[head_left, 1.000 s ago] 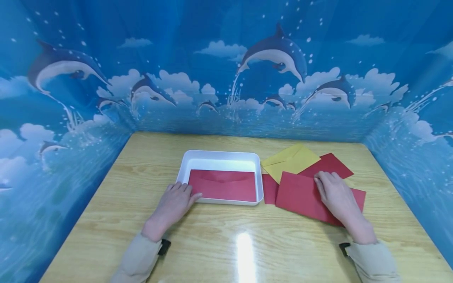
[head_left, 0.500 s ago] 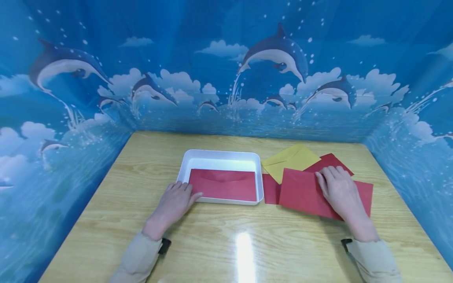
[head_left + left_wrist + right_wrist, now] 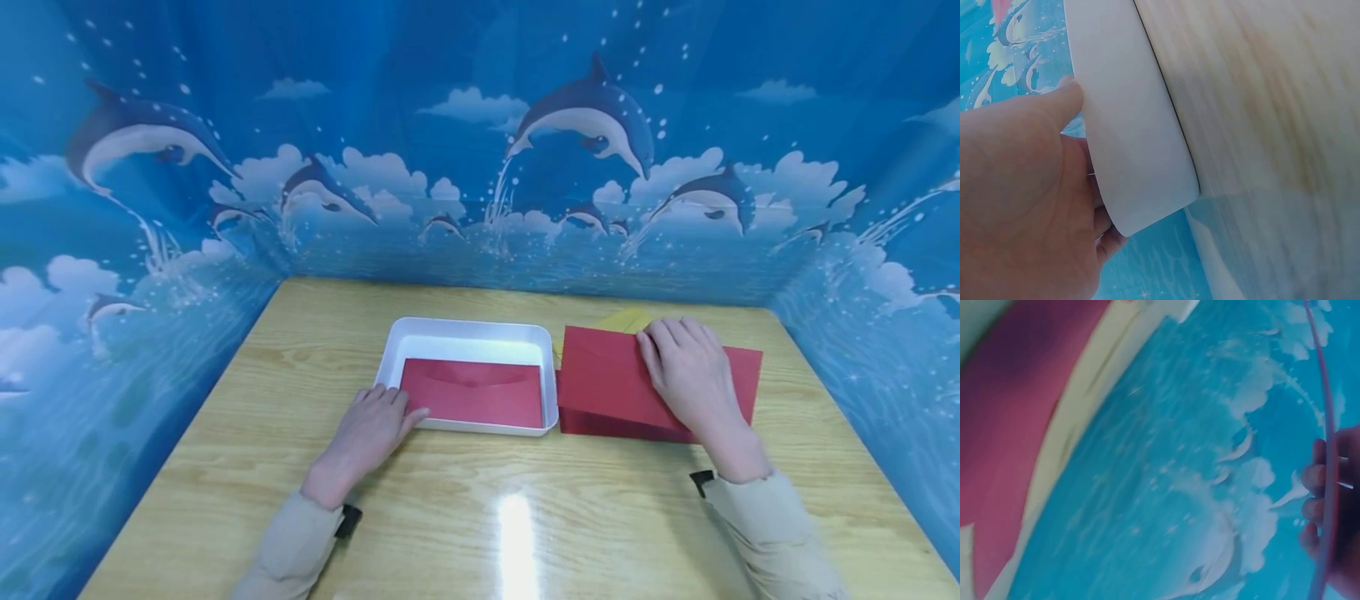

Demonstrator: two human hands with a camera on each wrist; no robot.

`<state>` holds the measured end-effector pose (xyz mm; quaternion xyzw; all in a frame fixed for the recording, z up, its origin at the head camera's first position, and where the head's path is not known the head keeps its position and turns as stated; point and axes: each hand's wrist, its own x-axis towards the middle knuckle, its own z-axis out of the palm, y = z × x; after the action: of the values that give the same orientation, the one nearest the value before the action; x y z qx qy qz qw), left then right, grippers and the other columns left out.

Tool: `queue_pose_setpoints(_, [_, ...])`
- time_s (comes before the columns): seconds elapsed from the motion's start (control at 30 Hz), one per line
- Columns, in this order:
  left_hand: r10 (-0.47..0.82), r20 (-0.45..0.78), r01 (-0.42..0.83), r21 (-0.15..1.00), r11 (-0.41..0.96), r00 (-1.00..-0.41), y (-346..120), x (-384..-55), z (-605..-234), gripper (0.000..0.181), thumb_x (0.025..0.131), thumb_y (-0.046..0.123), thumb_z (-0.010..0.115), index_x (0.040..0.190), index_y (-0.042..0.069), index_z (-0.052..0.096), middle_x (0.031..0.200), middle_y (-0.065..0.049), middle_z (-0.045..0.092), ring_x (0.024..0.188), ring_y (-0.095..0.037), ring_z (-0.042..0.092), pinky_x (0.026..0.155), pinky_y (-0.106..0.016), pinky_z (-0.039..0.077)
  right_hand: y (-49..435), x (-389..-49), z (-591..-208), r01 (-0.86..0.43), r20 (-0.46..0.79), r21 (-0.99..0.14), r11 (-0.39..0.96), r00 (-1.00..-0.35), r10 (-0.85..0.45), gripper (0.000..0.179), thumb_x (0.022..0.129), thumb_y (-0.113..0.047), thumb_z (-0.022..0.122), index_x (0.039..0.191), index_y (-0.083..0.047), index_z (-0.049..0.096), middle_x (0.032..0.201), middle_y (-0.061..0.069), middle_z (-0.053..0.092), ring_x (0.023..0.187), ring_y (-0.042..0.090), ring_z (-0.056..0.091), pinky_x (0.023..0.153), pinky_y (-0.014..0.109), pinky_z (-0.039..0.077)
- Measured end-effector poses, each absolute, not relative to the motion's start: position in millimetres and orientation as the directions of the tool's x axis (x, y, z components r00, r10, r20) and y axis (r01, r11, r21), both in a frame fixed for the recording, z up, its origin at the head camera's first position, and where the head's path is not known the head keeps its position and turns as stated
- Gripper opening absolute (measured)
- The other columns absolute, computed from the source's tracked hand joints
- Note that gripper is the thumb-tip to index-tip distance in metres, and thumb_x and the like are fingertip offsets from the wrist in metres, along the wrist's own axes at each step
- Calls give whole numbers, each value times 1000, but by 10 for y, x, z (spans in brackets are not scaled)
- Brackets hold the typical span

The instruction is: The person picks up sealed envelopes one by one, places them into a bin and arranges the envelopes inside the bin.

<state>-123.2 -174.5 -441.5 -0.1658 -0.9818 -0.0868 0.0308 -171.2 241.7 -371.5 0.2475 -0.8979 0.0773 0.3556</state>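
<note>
My left hand (image 3: 367, 437) grips the front left corner of a white tray (image 3: 472, 330), thumb over the front rim. In the left wrist view the thumb and fingers reach past the tray's outer wall (image 3: 1125, 125). Inside the tray lies a red envelope (image 3: 472, 396). My right hand (image 3: 692, 379) holds another red envelope (image 3: 611, 367) by its upper edge, tilted above the pile right of the tray. That envelope's thin edge (image 3: 1329, 425) crosses the fingers in the right wrist view.
Under the held envelope, a yellow envelope (image 3: 626, 319) peeks out at the back, and a red envelope (image 3: 615, 422) shows below it. A blue dolphin-print curtain (image 3: 480, 167) encloses the wooden table (image 3: 420, 517) at the back and sides.
My right hand has lifted the red envelope and moved it back and left, now covering most of the yellow one. The left hand and the tray have stayed in place.
</note>
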Motion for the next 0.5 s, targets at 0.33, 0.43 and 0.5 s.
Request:
queue_pose_setpoints(0.33, [315,83,325,159,932,-945,-1750,-1241,-4431,40,104,42,55,104,3,64,91,-9,61,94,-29,56,91,-46,43,1703,-1865,-3552,-530,721,-46,847,-605,-339,15,98,-14,68,95,0,62,86,15,61,78,32,52,67,40,39])
queue_pose_setpoints(0.43, [313,84,323,158,933,-946,-1750,-1244,-4432,40,104,42,55,103,3,64,90,-8,61,93,-29,55,90,-46,43,1482,-1920,-3552,-540,722,-86,837,-613,-321,16,99,-16,66,95,-1,61,86,13,61,78,30,52,67,40,40])
queue_pose_setpoints(0.5, [315,88,325,158,932,-945,-1751,-1242,-4431,39,104,41,55,102,3,64,90,-8,60,92,-28,55,90,-46,43,1340,-1962,-3566,-560,712,-114,821,-622,-325,14,100,-16,65,97,-2,62,88,12,62,79,28,53,69,40,42])
